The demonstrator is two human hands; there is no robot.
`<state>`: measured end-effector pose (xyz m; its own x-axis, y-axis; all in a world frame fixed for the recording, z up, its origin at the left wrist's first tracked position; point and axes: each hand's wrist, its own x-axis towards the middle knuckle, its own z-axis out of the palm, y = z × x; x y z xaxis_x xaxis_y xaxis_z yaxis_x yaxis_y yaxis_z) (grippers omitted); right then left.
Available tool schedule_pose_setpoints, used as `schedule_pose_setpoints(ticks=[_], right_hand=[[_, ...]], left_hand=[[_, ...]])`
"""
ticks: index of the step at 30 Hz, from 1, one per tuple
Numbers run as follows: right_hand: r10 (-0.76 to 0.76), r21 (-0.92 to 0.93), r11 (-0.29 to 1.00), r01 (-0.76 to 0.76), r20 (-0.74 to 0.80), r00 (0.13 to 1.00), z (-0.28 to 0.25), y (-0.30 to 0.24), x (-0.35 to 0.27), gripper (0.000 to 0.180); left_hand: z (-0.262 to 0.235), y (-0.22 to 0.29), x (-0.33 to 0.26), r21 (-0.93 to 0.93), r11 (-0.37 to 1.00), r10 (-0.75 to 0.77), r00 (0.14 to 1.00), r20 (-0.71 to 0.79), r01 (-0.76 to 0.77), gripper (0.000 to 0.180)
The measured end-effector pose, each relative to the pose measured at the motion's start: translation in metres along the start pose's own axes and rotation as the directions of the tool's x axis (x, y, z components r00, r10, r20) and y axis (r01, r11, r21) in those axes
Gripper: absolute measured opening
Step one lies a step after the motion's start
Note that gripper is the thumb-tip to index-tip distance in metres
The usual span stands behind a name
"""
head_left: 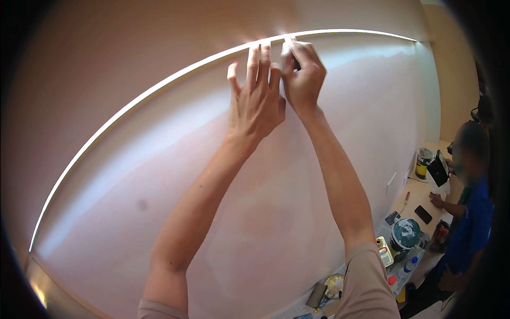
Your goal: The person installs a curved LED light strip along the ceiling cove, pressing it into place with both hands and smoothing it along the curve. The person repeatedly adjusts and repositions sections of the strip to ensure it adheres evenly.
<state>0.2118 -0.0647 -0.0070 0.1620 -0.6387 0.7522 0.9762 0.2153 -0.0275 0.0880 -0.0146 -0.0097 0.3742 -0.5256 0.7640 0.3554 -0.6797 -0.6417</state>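
Observation:
A thin glowing light strip [175,77] runs in a long curve along the top of a pale pinkish wall [265,212], under a beige surface. Both my arms reach up to it. My left hand [257,95] is open, its fingers spread, with the middle fingertips pressing at the strip's edge. Close on its right, my right hand [305,77] is closed in a pinch, fingertips at the strip. Whatever those fingers hold, if anything, is hidden and slightly blurred. Bright white light spills down the wall on both sides of my hands.
At the lower right, a worktop [433,204] carries a paint can [423,162], a black phone [423,214], a brush [406,201], a white-smeared bucket [405,234], a yellowish tray [384,251] and a blue-capped bottle [410,264]. A person in a blue shirt [473,218] stands beside it.

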Motion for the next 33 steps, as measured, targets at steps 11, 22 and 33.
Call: schedule_pose_setpoints(ticks=[11, 22, 33], right_hand=[[0.055, -0.038, 0.998, -0.050, 0.129, 0.990, -0.008, -0.005, 0.004, 0.022], [0.298, -0.224, 0.921, -0.317, -0.115, 0.947, -0.067, 0.067, -0.048, 0.029], [0.323, -0.248, 0.916, -0.316, -0.013, 0.946, -0.087, 0.063, -0.079, 0.033]], left_hand=[[0.003, -0.006, 0.000, -0.037, 0.999, 0.004, 0.999, -0.039, -0.005, 0.036], [0.004, 0.012, 0.004, 0.040, 0.998, -0.039, 0.999, 0.007, 0.039, 0.051], [0.071, 0.086, 0.045, 0.059, 0.991, -0.118, 0.993, 0.009, 0.117, 0.042]])
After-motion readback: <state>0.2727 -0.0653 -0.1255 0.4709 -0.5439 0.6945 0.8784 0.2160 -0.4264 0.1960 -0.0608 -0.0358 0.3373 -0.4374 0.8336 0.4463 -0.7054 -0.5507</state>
